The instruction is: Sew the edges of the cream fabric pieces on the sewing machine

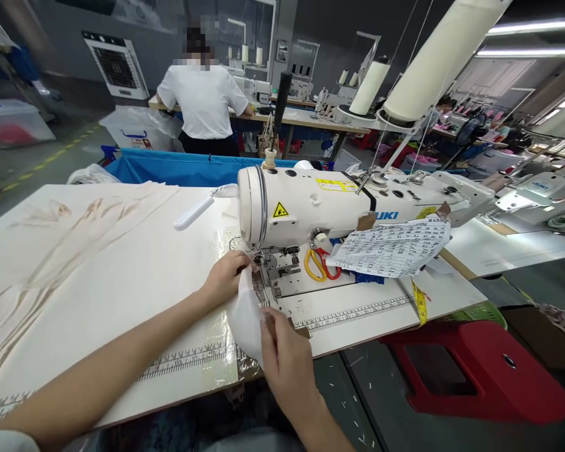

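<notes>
Fabric (245, 317), probably light and limp, seems best held by its edges beside the sewing machine (299, 204), where left hand (223, 277) and right hand (288, 355) pinch it.

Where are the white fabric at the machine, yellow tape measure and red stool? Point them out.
White fabric (245, 315), head view: its smooth middle.
Yellow tape measure (420, 302), head view: its marked strip.
Red stool (508, 384), head view: plastic below its small oval.
</notes>
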